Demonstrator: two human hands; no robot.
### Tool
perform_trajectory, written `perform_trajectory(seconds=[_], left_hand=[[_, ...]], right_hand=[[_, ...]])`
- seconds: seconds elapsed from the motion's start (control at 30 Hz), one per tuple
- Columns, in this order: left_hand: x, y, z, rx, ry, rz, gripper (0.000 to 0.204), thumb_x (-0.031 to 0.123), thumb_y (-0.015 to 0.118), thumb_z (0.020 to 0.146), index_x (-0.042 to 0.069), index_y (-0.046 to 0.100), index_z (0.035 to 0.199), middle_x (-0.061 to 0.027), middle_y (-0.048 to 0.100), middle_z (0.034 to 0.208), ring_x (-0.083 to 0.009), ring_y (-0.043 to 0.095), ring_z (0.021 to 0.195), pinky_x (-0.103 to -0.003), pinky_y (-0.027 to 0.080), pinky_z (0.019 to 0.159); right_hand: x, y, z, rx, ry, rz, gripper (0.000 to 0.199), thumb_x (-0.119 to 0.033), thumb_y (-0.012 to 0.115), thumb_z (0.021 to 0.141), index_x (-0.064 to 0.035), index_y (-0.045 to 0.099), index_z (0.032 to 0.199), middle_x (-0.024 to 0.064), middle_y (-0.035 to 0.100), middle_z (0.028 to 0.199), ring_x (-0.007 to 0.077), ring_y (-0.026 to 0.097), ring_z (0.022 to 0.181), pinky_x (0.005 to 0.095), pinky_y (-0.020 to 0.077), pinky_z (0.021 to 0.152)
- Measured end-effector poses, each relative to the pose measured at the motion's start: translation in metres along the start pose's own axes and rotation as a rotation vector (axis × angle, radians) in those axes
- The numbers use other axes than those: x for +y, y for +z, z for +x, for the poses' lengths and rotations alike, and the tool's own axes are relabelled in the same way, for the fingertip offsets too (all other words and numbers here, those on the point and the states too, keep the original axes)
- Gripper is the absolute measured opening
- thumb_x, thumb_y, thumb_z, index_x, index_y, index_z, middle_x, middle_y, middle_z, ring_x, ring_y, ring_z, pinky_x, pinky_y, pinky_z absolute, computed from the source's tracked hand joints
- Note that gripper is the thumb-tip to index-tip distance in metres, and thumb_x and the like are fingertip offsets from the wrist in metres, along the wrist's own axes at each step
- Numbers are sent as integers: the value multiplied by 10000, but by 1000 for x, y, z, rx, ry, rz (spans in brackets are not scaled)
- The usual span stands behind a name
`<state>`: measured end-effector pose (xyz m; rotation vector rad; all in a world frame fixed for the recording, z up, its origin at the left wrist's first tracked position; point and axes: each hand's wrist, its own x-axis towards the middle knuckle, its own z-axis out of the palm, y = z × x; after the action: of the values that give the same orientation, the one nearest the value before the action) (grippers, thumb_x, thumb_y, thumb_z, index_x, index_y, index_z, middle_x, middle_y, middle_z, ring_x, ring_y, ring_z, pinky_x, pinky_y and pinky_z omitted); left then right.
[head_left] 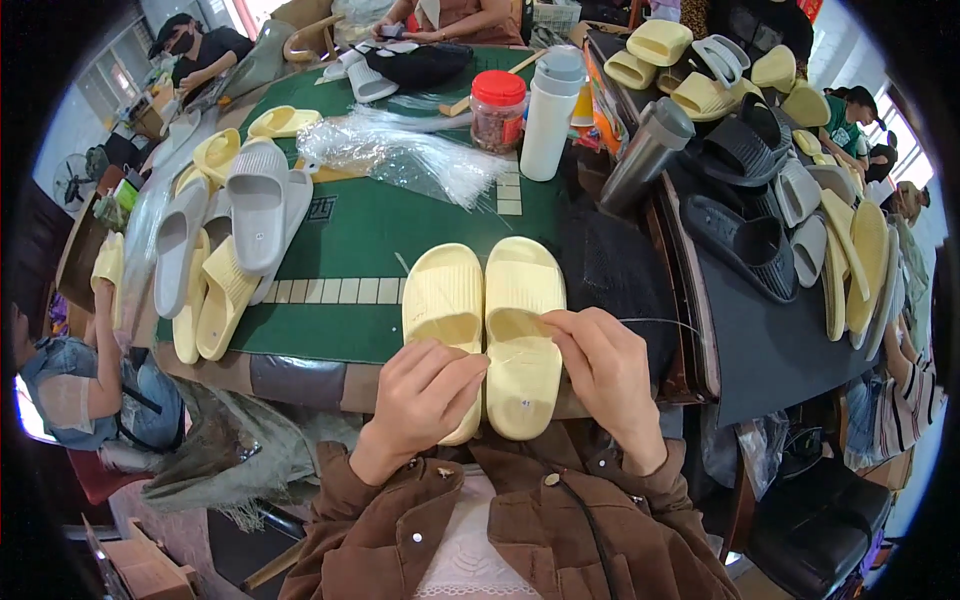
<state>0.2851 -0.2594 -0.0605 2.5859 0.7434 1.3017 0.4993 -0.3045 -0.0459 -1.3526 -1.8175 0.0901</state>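
Observation:
A pair of pale yellow slide sandals stands side by side at the table's near edge: the left slide [443,290] and the right slide [526,285], toes pointing away from me. My left hand [425,395] is closed in a pinch over the inner side of the left slide, covering part of its footbed. My right hand [605,370] pinches at the outer edge of the right slide's strap. A thin clear plastic strand [660,320] trails rightward from my right fingers, and a faint stretch of it crosses the right footbed toward my left fingertips.
A bundle of clear plastic strands [420,150] lies on the green mat [350,215]. Grey and yellow slides [258,205] pile at left. A red-lidded jar [497,110], white bottle [551,115] and steel flask [648,155] stand behind. More slides [740,235] cover the right table. Other people sit around.

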Motion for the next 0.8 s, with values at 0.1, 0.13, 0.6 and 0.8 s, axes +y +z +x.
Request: perform_trajectory(seconds=[0.1,0.13,0.6,0.8], left_hand=[[4,-4,0,-107,43,-76,154,14,701,707,42,638,844,-51,598,751,-218,587,656,-330,474,590],[7,-6,1,-159,87,-135,148,22,701,708,44,629,836,-52,601,758,-216,589,659,-328,474,592],[22,-38,-2,-561,67,-203,161,87,668,678,64,546,782,-50,510,722,-227,568,693,-333,469,613],[15,-36,-3,-679,0,-231,163,98,661,693,50,529,777,-77,527,723,-274,584,698,-373,484,623]], right_hand=[[0,-5,-2,-173,72,35,196,-34,644,844,-38,658,1040,127,649,818,264,646,721,334,509,626],[0,-8,-4,-332,61,-27,203,-45,644,845,-41,655,1047,127,642,805,260,643,717,341,504,616],[-35,-21,-5,-364,-241,167,189,-92,658,747,-19,603,913,77,504,734,257,587,699,364,486,620],[-32,-25,-14,-504,-209,2,141,-102,626,743,-40,558,850,64,484,739,236,554,681,341,461,617]])
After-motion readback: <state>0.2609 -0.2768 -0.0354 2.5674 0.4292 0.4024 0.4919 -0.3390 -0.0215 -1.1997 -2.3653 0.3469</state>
